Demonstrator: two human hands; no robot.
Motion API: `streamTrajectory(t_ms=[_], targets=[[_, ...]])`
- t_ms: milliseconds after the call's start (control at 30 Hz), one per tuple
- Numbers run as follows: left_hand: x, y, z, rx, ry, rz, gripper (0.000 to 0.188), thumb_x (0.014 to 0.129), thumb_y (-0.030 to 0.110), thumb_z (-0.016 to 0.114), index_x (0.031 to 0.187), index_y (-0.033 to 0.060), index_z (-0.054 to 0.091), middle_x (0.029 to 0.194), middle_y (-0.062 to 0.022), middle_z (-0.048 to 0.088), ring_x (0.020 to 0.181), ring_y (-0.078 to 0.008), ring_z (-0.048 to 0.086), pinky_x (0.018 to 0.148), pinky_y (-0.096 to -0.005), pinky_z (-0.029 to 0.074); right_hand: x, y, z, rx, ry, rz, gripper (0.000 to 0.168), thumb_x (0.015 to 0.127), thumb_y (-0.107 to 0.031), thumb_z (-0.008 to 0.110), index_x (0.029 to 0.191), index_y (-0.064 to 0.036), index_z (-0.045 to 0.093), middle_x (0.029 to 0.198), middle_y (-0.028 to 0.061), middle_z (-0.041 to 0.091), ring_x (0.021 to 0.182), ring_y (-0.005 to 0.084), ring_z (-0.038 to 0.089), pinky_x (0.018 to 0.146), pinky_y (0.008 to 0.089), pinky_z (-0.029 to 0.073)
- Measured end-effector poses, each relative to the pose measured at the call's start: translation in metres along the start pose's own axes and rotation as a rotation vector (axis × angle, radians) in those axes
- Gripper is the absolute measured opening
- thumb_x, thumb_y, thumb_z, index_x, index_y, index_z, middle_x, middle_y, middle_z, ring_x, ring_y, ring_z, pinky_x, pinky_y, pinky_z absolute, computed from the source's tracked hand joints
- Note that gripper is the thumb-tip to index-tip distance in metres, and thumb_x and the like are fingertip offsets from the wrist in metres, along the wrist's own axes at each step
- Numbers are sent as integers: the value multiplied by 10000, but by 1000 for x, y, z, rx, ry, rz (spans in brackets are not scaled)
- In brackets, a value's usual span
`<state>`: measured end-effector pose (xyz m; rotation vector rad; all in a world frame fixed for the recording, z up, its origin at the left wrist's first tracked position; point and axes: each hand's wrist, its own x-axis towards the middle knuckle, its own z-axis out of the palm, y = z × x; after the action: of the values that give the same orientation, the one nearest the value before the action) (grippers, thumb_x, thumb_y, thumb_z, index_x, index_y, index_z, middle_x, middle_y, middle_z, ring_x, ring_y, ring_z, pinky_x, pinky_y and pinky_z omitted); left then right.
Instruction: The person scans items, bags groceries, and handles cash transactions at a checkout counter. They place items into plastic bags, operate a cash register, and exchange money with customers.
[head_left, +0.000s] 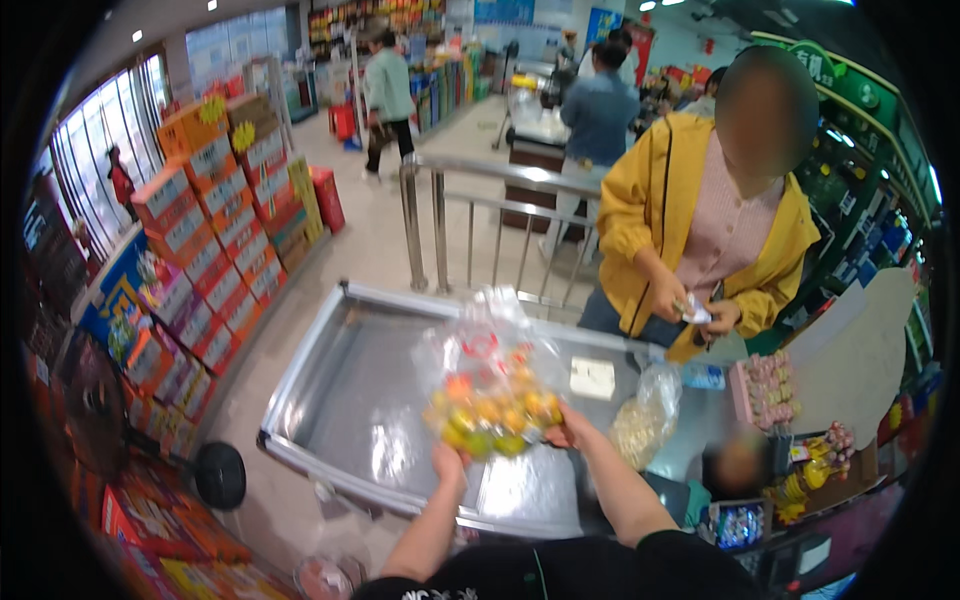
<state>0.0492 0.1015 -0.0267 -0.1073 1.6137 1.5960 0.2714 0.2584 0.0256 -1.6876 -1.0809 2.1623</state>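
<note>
Between my hands is a clear plastic bag of orange and green citrus fruit (495, 420), over the metal checkout counter (337, 382). My left hand (451, 463) grips the lower left of the bag. At its right side my right hand (568, 429) has hold of it too, the fingertips partly hidden. To the right on the counter lies a second clear bag (646, 420), with pale contents I cannot make out. A small cream-coloured square item (592, 377) lies between the two bags.
Across the counter a person in a yellow jacket (705, 225) holds a small item. A steel railing (502, 174) runs behind the counter. Stacked cartons (217, 225) stand left. A pink box of small goods (763, 390) sits at the counter's right end; another person's head (739, 461) is below it.
</note>
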Motion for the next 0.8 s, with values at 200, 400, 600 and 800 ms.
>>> streamTrajectory(t_ms=[200, 400, 600, 800], targets=[[-63, -28, -34, 414, -419, 364, 216, 885, 242, 534, 886, 35, 594, 793, -51, 624, 790, -114, 592, 635, -302, 457, -29, 86, 72, -147, -32, -119, 515, 935, -500, 377, 943, -43, 612, 774, 79, 674, 609, 143, 629, 504, 259, 465], [-61, 49, -18, 305, -579, 154, 287, 892, 150, 557, 1148, 35, 495, 775, -38, 597, 711, -118, 584, 696, -269, 478, -50, 13, 156, -642, -233, -553, 354, 941, -279, 416, 765, -73, 644, 564, 69, 594, 478, 143, 564, 447, 270, 429], [-79, 225, 6, -45, -612, 488, 325, 891, 177, 560, 1180, 38, 506, 847, -33, 616, 768, -115, 578, 752, -270, 442, -104, -174, 176, -14, -292, -801, 362, 964, -344, 423, 744, -87, 552, 582, 24, 580, 501, 103, 527, 500, 243, 436], [-79, 209, -52, -41, -444, 458, 123, 908, 155, 541, 954, 43, 556, 696, 10, 503, 620, -73, 470, 588, -206, 374, -101, -128, 117, -268, -148, -747, 234, 921, -259, 520, 810, -58, 567, 624, 17, 578, 542, 85, 537, 500, 213, 408]])
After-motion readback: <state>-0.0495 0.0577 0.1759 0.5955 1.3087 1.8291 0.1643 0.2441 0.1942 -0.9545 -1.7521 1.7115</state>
